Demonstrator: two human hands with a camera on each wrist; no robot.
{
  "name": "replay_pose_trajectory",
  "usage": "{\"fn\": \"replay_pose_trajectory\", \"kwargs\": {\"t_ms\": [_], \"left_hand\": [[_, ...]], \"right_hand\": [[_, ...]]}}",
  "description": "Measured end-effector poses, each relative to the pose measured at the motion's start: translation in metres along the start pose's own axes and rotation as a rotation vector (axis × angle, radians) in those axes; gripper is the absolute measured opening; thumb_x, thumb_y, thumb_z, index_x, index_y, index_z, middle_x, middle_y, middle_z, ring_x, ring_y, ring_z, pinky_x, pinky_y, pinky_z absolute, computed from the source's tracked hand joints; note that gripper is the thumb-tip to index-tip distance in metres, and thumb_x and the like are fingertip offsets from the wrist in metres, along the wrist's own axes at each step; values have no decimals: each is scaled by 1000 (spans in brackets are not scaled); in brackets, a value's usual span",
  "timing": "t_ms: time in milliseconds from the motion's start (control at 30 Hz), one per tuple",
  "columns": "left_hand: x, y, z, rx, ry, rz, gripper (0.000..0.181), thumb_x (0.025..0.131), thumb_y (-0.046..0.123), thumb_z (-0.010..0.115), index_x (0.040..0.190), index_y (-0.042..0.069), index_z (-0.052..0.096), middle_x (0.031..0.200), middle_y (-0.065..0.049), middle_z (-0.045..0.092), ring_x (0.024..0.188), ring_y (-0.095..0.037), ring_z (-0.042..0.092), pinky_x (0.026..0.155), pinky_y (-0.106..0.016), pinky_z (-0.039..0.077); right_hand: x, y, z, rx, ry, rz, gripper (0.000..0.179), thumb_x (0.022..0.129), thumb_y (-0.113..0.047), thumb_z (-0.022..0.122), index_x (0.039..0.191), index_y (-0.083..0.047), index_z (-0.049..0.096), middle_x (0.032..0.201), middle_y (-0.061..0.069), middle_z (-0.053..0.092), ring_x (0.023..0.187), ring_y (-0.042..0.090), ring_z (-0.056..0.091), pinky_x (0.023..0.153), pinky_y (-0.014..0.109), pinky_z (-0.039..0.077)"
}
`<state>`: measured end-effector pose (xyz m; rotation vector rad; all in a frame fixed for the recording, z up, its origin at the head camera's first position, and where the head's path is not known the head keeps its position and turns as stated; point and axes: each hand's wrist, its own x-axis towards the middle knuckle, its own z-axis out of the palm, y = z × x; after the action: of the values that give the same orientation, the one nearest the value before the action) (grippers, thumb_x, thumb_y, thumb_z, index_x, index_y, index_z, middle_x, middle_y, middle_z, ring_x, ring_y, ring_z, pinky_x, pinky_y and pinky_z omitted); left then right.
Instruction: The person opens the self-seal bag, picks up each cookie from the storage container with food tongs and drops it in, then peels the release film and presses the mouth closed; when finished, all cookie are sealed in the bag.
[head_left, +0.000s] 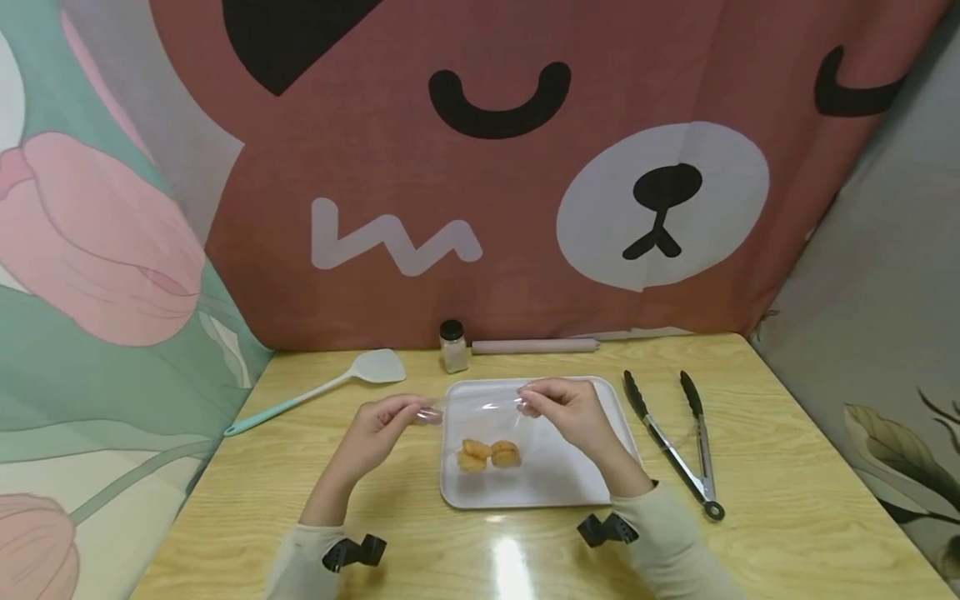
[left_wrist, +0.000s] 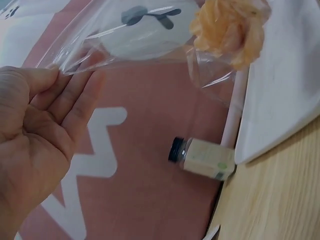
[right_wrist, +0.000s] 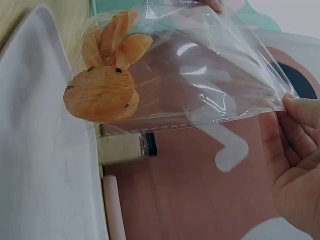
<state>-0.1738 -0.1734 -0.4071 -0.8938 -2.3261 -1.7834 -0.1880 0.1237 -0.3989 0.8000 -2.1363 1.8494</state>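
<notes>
The clear bag (head_left: 487,417) hangs between both hands over the white tray (head_left: 592,483), cookies (head_left: 489,454) at its six o'clock. Left hand (head_left: 382,429) pinches the nine o'clock corner, right hand (head_left: 566,408) the three o'clock.

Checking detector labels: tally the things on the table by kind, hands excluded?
Tray: 1
Clear bag: 1
Cookies in the bag: 2 or more, exact count unclear
Spatula: 1
Tongs: 1
Jar: 1
Rolling pin: 1
Total: at least 8
</notes>
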Motion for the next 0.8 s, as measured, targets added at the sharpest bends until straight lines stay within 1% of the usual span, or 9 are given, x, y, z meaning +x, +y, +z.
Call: {"fn": "replay_pose_trajectory", "kwargs": {"t_ms": [167,267,367,467,533,600,667,733,800], "left_hand": [[-18,6,-19,-6,-14,-49,22,98,7,49,111,-2,65,100,-15,70,93,-21,68,83,-31,54],[-32,14,-33,-16,-45,-78,22,99,6,48,110,-3,64,101,-12,71,93,-19,68,82,-31,54],[-47,24,-50,-22,-90,-100,22,99,4,46,109,-3,64,103,-10,71,95,-18,67,83,-31,54],[-62,31,-67,-45,-136,-109,23,99,0,43,108,-4,64,105,-10,70,100,-17,66,83,-31,53],[-70,33,-79,-68,-164,-127,24,100,-1,41,110,-6,62,105,-9,70,99,-18,66,82,-32,54],[-73,29,-89,-106,-200,-161,25,100,-1,39,111,-11,59,106,-10,69,97,-21,66,82,-36,54],[-73,18,-98,-137,-224,-224,27,101,1,38,113,-17,55,105,-8,69,94,-22,67,81,-39,54],[-71,3,-105,-154,-222,-310,31,102,5,39,115,-21,50,104,-6,70,94,-20,68,82,-38,54],[-66,-16,-110,-166,-186,-403,36,102,10,41,116,-22,48,102,-4,70,93,-17,68,82,-35,54]], "right_hand": [[1,-2,15,24,-94,15,12,90,3,59,94,9,69,79,20,68,69,14,67,63,32,57],[0,-6,28,58,-160,8,13,91,3,58,96,9,69,79,20,68,70,15,67,63,34,57],[0,-12,43,117,-228,15,14,91,2,58,95,11,68,79,22,68,71,14,68,62,35,57],[0,-18,59,174,-300,61,16,92,-1,58,96,12,67,81,24,68,72,15,68,63,36,57],[2,-21,70,186,-345,117,17,93,-3,58,97,12,66,82,25,68,72,16,68,64,38,57],[7,-20,80,172,-376,182,17,93,-4,59,95,11,67,81,23,68,71,18,68,63,38,57],[14,-11,90,154,-400,259,17,92,-4,60,93,11,68,80,21,69,68,17,67,62,39,57],[23,4,99,128,-411,328,18,92,-4,61,92,12,67,78,19,69,65,14,66,62,40,57],[34,21,108,98,-405,381,18,91,-4,61,92,13,67,77,18,69,62,12,65,61,38,57]]}}
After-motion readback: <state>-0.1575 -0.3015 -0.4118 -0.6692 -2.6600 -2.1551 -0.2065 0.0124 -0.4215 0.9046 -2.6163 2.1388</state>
